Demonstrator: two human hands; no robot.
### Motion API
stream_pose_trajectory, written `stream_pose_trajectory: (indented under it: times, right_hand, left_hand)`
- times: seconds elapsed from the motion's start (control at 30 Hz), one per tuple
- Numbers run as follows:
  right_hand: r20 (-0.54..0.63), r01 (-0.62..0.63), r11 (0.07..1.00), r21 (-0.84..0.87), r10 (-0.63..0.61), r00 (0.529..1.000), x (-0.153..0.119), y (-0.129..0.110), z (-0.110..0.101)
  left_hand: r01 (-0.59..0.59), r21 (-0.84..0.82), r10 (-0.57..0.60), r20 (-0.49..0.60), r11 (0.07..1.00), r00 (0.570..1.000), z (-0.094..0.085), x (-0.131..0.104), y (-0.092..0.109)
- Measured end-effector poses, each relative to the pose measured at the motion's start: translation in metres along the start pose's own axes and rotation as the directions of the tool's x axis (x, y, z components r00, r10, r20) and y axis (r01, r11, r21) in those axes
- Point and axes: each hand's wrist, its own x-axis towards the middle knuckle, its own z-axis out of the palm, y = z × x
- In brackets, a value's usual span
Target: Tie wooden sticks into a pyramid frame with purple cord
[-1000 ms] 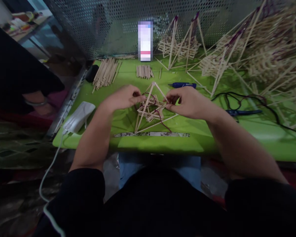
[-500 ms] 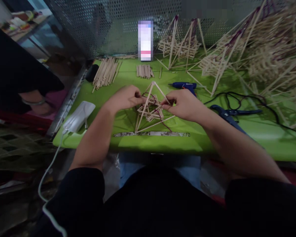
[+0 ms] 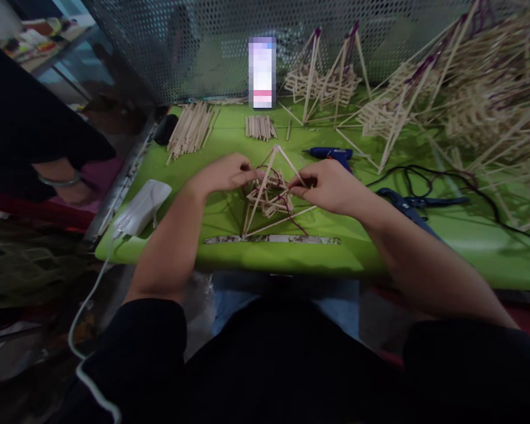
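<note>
A small pyramid frame of wooden sticks [image 3: 260, 197] stands near the table's front edge, a stack of crossed sticks [image 3: 271, 203] inside it. Purple cord [image 3: 297, 222] runs through the stack and trails toward the front. My left hand [image 3: 232, 172] is closed, thumb and finger pinched at the stack's left upper side. On the opposite side my right hand [image 3: 322, 184] pinches the stack's right edge, just behind a slanting stick. The exact spots gripped are partly hidden by the fingers. Behind my right hand lies a blue glue gun [image 3: 331, 153].
Loose sticks [image 3: 189, 129] and shorter sticks [image 3: 259, 127] lie at the back, before a lit phone [image 3: 262, 73]. Finished stick structures [image 3: 384, 112] crowd the right. Pliers-like cutters [image 3: 408, 203] and black cable [image 3: 481, 188] lie right; a white power bank [image 3: 143, 206] left. Another person's hand [image 3: 73, 191] shows far left.
My left fingers have shifted slightly inward at the stack's left side, and their pinch looks flatter. My right hand stays almost still.
</note>
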Motion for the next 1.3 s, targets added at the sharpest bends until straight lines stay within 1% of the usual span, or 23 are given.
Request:
stream_pose_trajectory:
  times: [0.07, 0.1, 0.13, 0.2, 0.27, 0.3, 0.4, 0.53, 0.7, 0.77, 0.93, 1.0, 1.1, 1.2, 1.3]
  right_hand:
    - [-0.001, -0.003, 1.000, 0.002, 0.003, 1.000, 0.000, 0.000, 0.000]
    - [-0.002, -0.004, 1.000, 0.006, 0.004, 1.000, 0.000, 0.000, 0.000]
    - [0.000, -0.005, 1.000, 0.010, 0.005, 1.000, 0.000, 0.000, 0.000]
    - [0.002, -0.006, 1.000, 0.016, 0.006, 1.000, 0.001, 0.001, 0.001]
    - [0.002, -0.007, 1.000, 0.013, 0.007, 1.000, 0.002, 0.002, 0.001]
    - [0.002, -0.008, 1.000, 0.008, 0.008, 1.000, 0.002, 0.002, 0.002]
    - [0.002, -0.019, 1.000, -0.019, 0.019, 1.000, 0.002, 0.003, 0.004]
    - [-0.009, -0.021, 0.998, -0.055, 0.020, 1.000, 0.003, 0.004, 0.007]
    - [-0.008, -0.018, 0.999, -0.040, 0.017, 1.000, 0.004, 0.007, 0.008]
    - [0.004, -0.014, 1.000, -0.009, 0.014, 1.000, 0.004, 0.008, 0.006]
    - [0.018, -0.009, 0.998, 0.061, 0.008, 1.000, 0.003, 0.011, 0.001]
    - [0.009, -0.006, 0.997, 0.080, 0.006, 1.000, 0.004, 0.012, 0.001]
    - [0.016, 0.006, 0.992, 0.128, -0.008, 1.000, 0.004, 0.013, 0.001]
    - [0.023, 0.002, 0.993, 0.120, -0.005, 1.000, 0.003, 0.012, 0.001]
    - [0.016, -0.006, 0.994, 0.106, 0.004, 1.000, 0.003, 0.011, 0.000]
  left_hand:
    - [-0.143, -0.059, 0.141, -0.032, 0.988, 0.990, 0.000, 0.000, -0.004]
    - [-0.160, -0.075, 0.157, -0.036, 0.984, 0.987, 0.000, 0.000, -0.004]
    - [-0.120, -0.069, 0.118, -0.041, 0.990, 0.992, 0.001, 0.000, -0.002]
    - [0.039, -0.021, -0.040, -0.035, 0.999, 0.999, 0.002, 0.000, 0.003]
    - [0.174, 0.033, -0.173, -0.026, 0.984, 0.985, 0.002, 0.001, 0.009]
    - [0.215, 0.049, -0.214, -0.020, 0.975, 0.977, 0.003, 0.001, 0.011]
    - [0.244, 0.034, -0.244, -0.004, 0.969, 0.970, 0.004, 0.002, 0.011]
    - [0.249, -0.015, -0.249, -0.004, 0.968, 0.968, 0.007, 0.003, 0.008]
    - [0.252, -0.001, -0.252, -0.027, 0.968, 0.967, 0.011, 0.004, 0.010]
    - [0.227, -0.003, -0.227, -0.021, 0.974, 0.974, 0.012, 0.005, 0.009]
    - [0.119, -0.031, -0.119, 0.002, 0.992, 0.993, 0.009, 0.005, 0.007]
    - [0.098, -0.041, -0.099, -0.013, 0.994, 0.995, 0.007, 0.003, 0.011]
    - [0.079, -0.081, -0.082, -0.040, 0.994, 0.996, 0.008, -0.002, 0.023]
    - [0.091, -0.122, -0.099, -0.059, 0.988, 0.993, 0.012, -0.006, 0.034]
    - [0.109, -0.154, -0.123, -0.082, 0.982, 0.989, 0.016, -0.007, 0.040]
